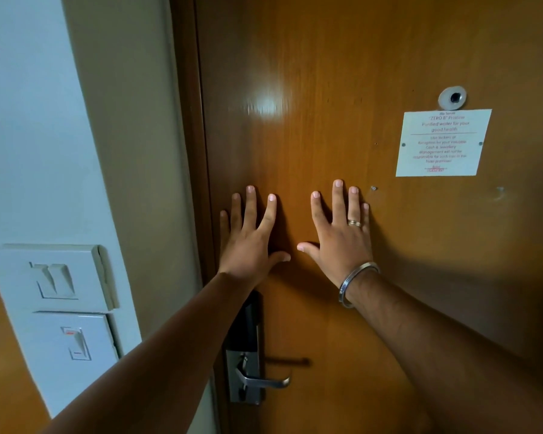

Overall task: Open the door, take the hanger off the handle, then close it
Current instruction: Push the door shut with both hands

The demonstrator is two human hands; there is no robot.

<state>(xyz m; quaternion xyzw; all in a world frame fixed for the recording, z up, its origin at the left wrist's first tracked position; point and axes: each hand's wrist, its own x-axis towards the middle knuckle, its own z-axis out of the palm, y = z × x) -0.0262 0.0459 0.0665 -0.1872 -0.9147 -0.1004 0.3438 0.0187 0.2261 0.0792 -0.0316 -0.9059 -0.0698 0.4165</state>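
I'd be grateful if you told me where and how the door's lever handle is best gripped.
Probably the free end of the lever handle, from above. It runs level from the lock plate near the door edge, pointing right, so a grip there gives leverage. The left hand is nearer; both it and the right hand lie flat higher up.

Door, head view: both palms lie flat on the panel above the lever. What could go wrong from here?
1. The left hand lies close to the frame-side edge of the door; fingers could get pinched there if the door moves.
2. Neither it nor the right hand is on the lever handle, so the latch may go unchecked.
3. No hanger shows on the handle, so that step cannot be judged from this side.
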